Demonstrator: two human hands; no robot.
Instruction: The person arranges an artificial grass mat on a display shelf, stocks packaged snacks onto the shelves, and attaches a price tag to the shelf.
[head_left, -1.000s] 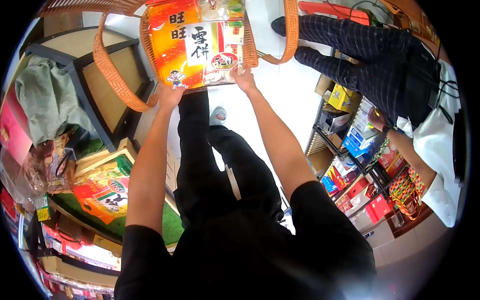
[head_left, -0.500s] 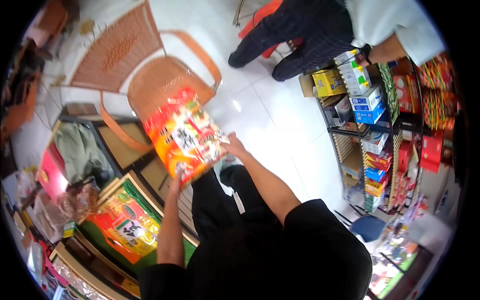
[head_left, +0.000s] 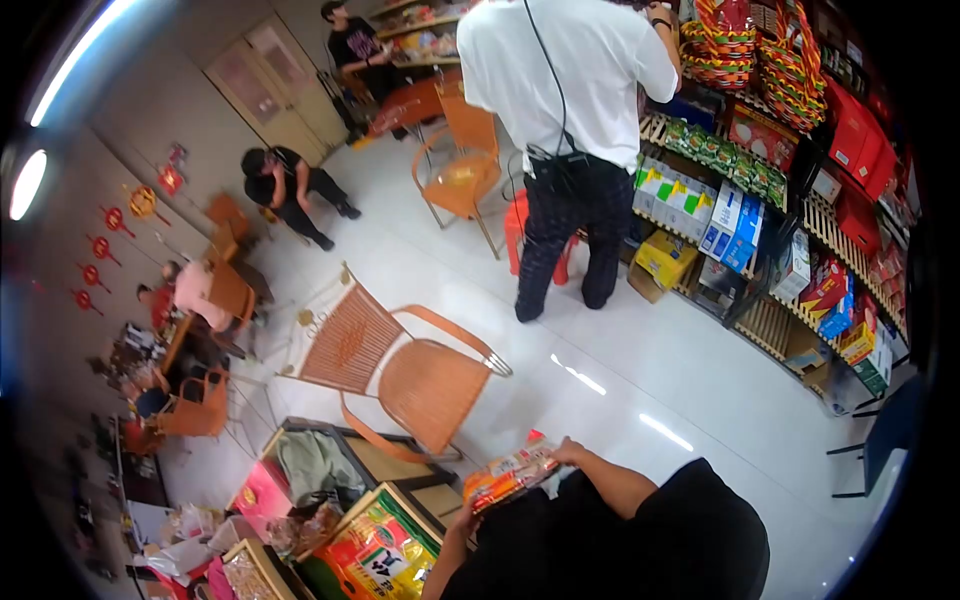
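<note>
A shiny red and orange food bag (head_left: 508,476) is in front of my body at the bottom of the head view, tilted so that I see it at a narrow angle. My left hand (head_left: 463,520) grips its near left end. At the opposite end, my right hand (head_left: 570,454) is closed on the bag's edge. Some fingers of both hands are hidden. Below and left of my left hand, a similar red, yellow and green bag (head_left: 378,552) lies in a wooden-edged display bin.
A brown woven armchair (head_left: 432,390) stands just ahead of the bag. Beyond it, a person in a white shirt (head_left: 570,80) stands by a shelf rack (head_left: 770,330) of boxes on the right. Several people sit or stand farther back left. A dark blue chair (head_left: 890,430) is at right.
My view has tipped up to show more of the room. The bag, still in both hands, now sits lower in view and is seen more edge-on. The person in white now stands more upright.
</note>
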